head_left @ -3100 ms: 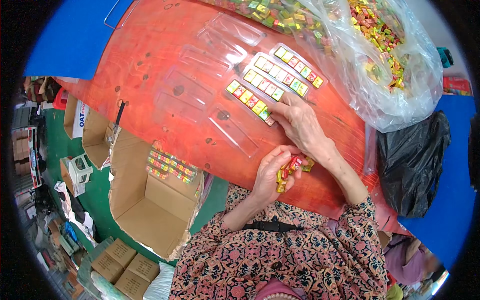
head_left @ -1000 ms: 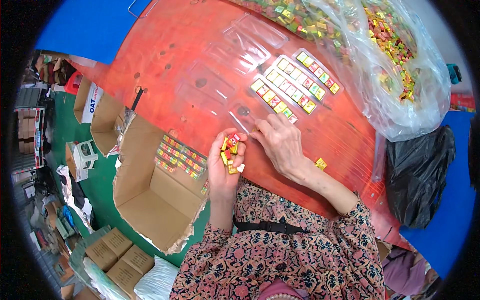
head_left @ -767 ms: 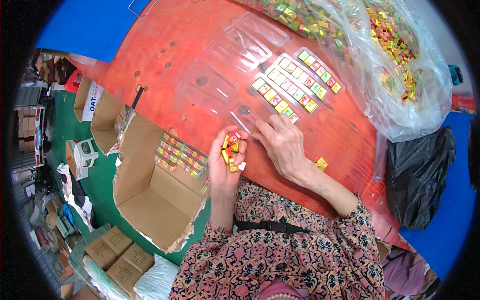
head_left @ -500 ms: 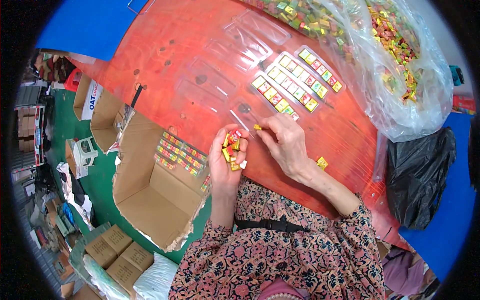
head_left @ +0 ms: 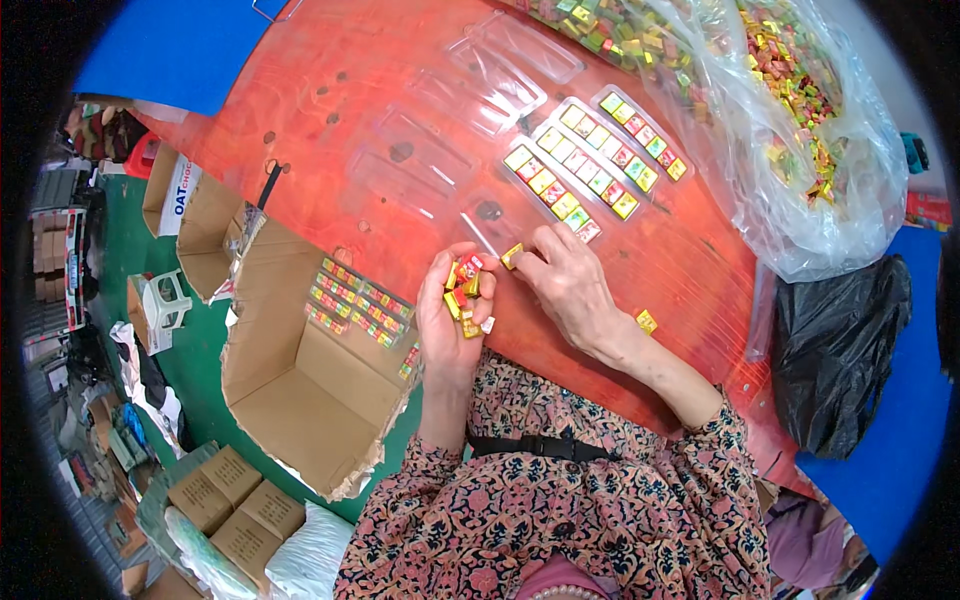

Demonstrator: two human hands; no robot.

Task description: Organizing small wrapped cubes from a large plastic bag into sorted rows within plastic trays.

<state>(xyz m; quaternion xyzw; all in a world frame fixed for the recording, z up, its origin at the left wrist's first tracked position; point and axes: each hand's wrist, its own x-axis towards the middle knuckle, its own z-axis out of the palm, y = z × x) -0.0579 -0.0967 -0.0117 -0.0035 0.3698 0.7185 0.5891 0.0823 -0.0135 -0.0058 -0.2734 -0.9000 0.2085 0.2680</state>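
My left hand (head_left: 449,318) is cupped, palm up, around several small wrapped blocks (head_left: 466,288) in yellow, red and white. Just right of it, the thumb and fingertips of my right hand (head_left: 570,285) pinch one small yellow wrapped block (head_left: 512,256) close above the table, by the end of a clear plastic tray (head_left: 487,212). A loose yellow block (head_left: 646,321) lies beside my right wrist. Beyond my right hand, clear trays hold rows of yellow, red and green blocks: a near tray (head_left: 551,190), a middle one (head_left: 588,160) and a far one (head_left: 643,136).
Unfilled clear trays (head_left: 415,165) lie on the red table (head_left: 310,150). A big clear bag (head_left: 815,235) of loose blocks stands at the far right, with a black plastic bag (head_left: 840,350) nearer. An open carton (head_left: 310,420) left of the table holds filled trays (head_left: 360,305).
My right hand has shifted slightly left and down, its fingers curling more. The pinched block now shows a larger yellow face. My left hand stays nearly still with its blocks.
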